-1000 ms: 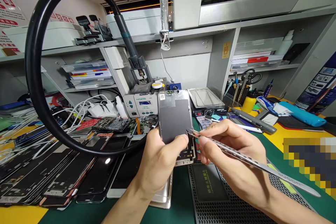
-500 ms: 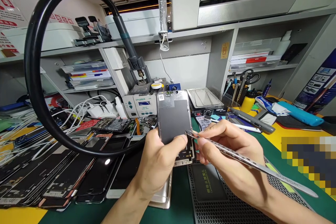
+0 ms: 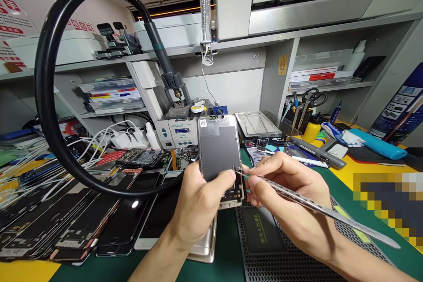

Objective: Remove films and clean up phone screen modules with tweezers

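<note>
A phone screen assembly [image 3: 220, 145], its dark back toward me, is tilted upright in my left hand [image 3: 201, 198]. The left thumb presses across its lower part; the other fingers are hidden behind it. My right hand [image 3: 291, 185] pinches metal tweezers [image 3: 307, 205] with holes along the shaft. Their tip rests at the lower right edge of the screen assembly, just beside my left thumb. Some right fingers curl near that same edge. Whether the tip grips anything is too small to tell.
Phone screens [image 3: 89, 211] lie in rows at the left. A black hose [image 3: 44, 79] loops over them to a hot-air station [image 3: 180, 133]. Behind stands a small heating plate [image 3: 259, 124]. A black perforated mat [image 3: 264, 269] lies below my right hand. Pens [image 3: 313, 152] lie at the right.
The tweezers' tip has shifted very slightly at the edge of the screen assembly. Both hands hold nearly the same place; the whole view has moved a little.
</note>
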Available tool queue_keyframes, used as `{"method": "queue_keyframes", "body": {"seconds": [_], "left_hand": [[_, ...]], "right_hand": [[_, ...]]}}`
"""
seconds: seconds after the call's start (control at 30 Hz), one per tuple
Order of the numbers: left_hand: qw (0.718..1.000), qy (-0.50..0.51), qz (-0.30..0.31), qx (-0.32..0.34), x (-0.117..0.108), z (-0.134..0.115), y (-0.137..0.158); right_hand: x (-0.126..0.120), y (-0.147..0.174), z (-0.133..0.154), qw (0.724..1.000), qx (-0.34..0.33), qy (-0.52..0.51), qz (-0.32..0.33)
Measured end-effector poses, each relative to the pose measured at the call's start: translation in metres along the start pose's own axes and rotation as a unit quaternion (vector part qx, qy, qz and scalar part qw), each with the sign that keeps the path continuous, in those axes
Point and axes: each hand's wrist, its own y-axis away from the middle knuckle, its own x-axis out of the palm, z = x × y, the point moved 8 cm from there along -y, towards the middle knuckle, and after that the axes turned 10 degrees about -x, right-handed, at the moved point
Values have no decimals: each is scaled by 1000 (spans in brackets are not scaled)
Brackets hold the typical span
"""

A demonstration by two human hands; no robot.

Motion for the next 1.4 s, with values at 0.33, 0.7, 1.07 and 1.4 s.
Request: {"method": "queue_keyframes", "body": {"seconds": [0.33, 0.7, 1.07, 1.4], "left_hand": [[1000, 6, -2, -1, -1, 1, 2], [1000, 6, -5, 4, -1, -1, 1], [1000, 14, -14, -15, -4, 2, -1], [995, 66, -15, -70, -3, 7, 1]], "right_hand": [[0, 0, 0, 1000, 5, 21, 13], [0, 0, 0, 1000, 7, 5, 2], [0, 0, 0, 1000, 5, 2, 1], [-18, -2, 7, 994, -37, 11, -100]]}}
